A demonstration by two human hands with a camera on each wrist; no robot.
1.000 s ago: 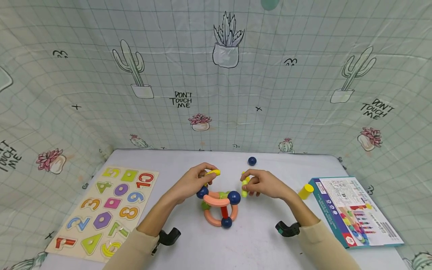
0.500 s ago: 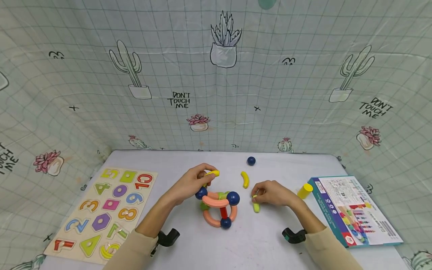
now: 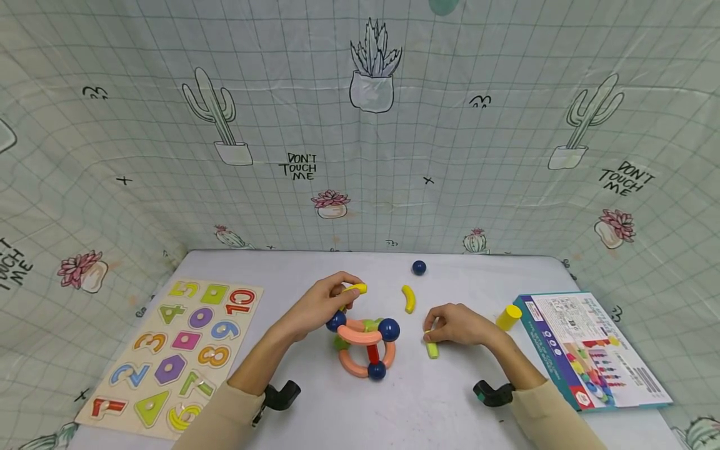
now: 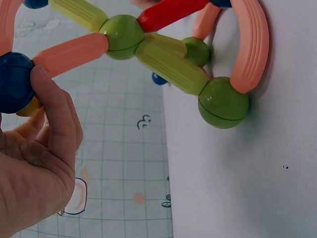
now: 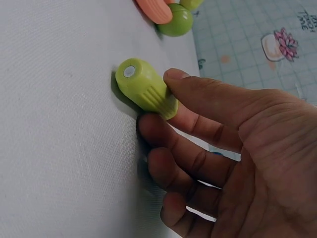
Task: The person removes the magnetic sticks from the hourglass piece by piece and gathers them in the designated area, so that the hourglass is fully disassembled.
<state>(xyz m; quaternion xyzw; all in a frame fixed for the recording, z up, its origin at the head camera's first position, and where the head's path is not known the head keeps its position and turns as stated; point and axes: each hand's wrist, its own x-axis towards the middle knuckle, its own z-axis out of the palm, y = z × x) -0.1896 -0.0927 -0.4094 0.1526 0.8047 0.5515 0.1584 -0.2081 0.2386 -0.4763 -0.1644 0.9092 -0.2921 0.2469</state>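
My left hand (image 3: 320,304) grips a yellow curved magnetic stick (image 3: 359,287) at the top of a built frame of sticks and balls. In the left wrist view, a finger of that hand rests against a navy ball (image 4: 14,82), with yellow showing beneath it. Salmon curved sticks (image 3: 360,336), a red stick (image 4: 173,12) and green balls (image 4: 223,102) make up the frame. To its right, my right hand (image 3: 460,324) pinches a short lime-green stick (image 5: 147,89) low at the tabletop; a pale round magnet shows in its end.
Another yellow curved stick (image 3: 409,299) lies between the hands, with a loose navy ball (image 3: 419,267) behind it. A yellow cylinder (image 3: 509,317) stands beside a flat toy box (image 3: 596,350) at right. A number puzzle board (image 3: 174,356) lies at left.
My right hand has moved right and nearer with the lime-green stick, away from the yellow curved stick, which now shows uncovered on the table. My left hand and the frame have stayed put.
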